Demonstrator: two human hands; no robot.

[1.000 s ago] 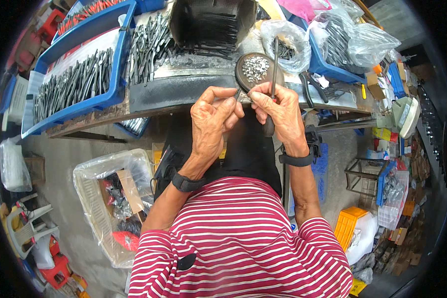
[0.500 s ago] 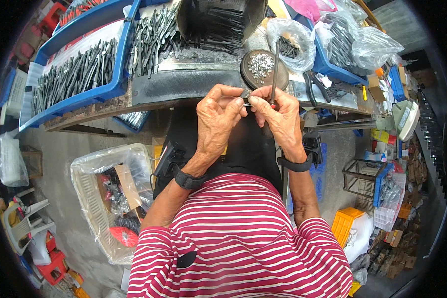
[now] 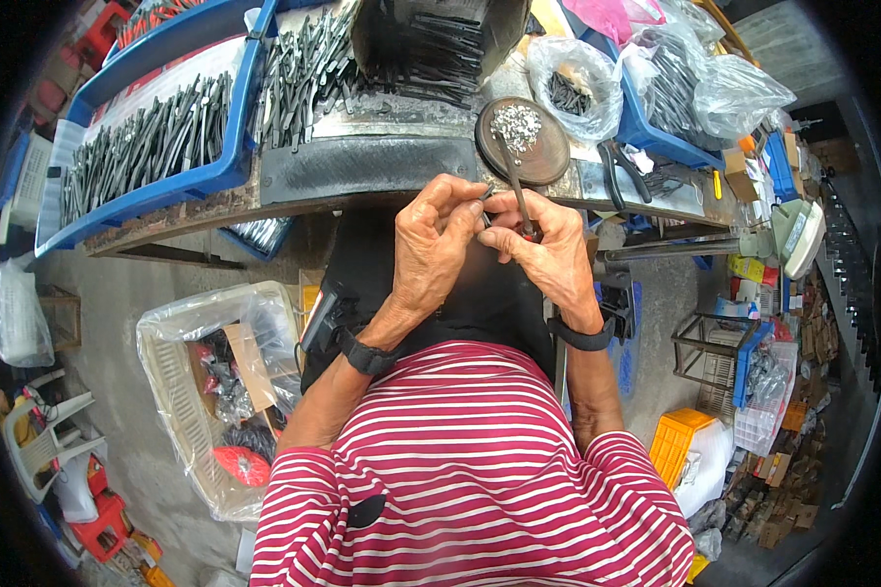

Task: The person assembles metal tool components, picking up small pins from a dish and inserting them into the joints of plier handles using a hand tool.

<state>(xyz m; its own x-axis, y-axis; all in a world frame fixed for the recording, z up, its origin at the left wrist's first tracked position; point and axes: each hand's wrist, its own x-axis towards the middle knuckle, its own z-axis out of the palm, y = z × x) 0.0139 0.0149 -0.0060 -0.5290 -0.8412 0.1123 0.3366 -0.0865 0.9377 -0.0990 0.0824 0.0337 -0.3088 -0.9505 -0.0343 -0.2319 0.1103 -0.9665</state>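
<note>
Both of my hands meet just in front of the bench edge, fingertips close together. My left hand (image 3: 433, 240) is closed in a pinch on a small dark slender piece (image 3: 487, 201), mostly hidden by the fingers. My right hand (image 3: 545, 247) is closed around a slim dark metal rod-like tool (image 3: 515, 181), with a bit of red showing near its lower end. The tool's upper end points over a round brown dish (image 3: 551, 164). A heap of small silvery pieces (image 3: 516, 128) lies in that dish.
Blue trays (image 3: 237, 161) of slender black parts (image 3: 152, 147) stand at the left, with more parts loose on the bench. Pliers (image 3: 612, 176) lie right of the dish, below a clear plastic bag (image 3: 607, 103). A plastic-lined crate (image 3: 166, 391) sits on the floor at left.
The rod tool in my right hand has tilted leftward, its upper end now over the dish. My right hand has turned slightly, and its fingers have shifted around the small piece.
</note>
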